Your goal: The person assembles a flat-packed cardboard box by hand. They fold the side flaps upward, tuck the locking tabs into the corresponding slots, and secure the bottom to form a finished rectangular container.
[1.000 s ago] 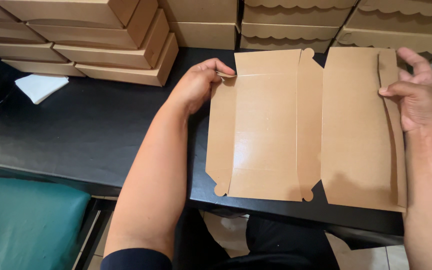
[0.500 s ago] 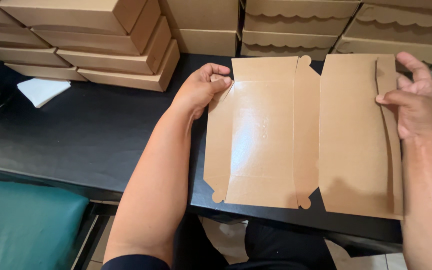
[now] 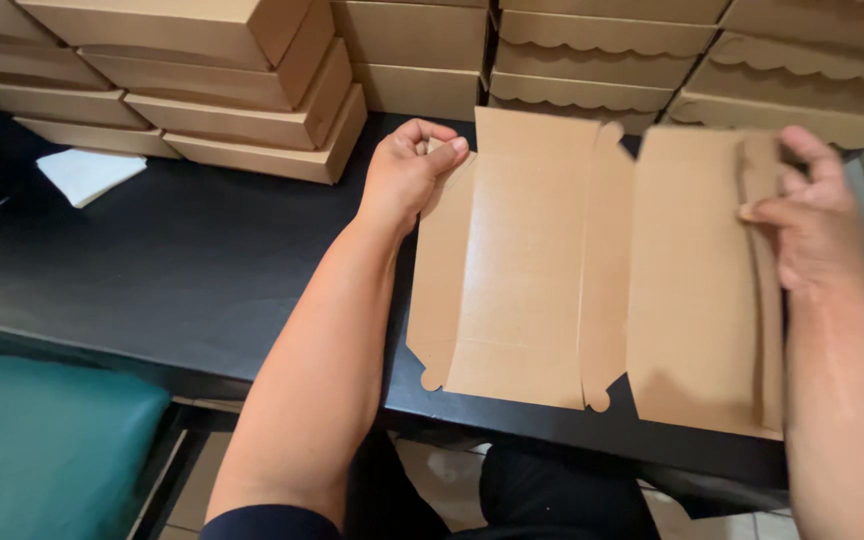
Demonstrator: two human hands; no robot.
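Black tabletop point(image 3: 182, 260) fills the frame's middle, bearing a flat brown cardboard blank point(image 3: 592, 270) at centre-right. Left hand point(image 3: 404, 175) pinches its upper-left flap between curled fingers; right hand point(image 3: 812, 225) grips the folded right-edge flap. Stacked boxes point(image 3: 212, 90) line the top.

Plain tan-brown flat box blank point(image 3: 592, 260), glossy, unprinted. Stacked boxes point(image 3: 242, 90) along the far edge: same tan, some with scalloped lids. Black table point(image 3: 172, 260). White paper point(image 3: 87, 172), possibly a napkin. Teal seat point(image 3: 42, 450).
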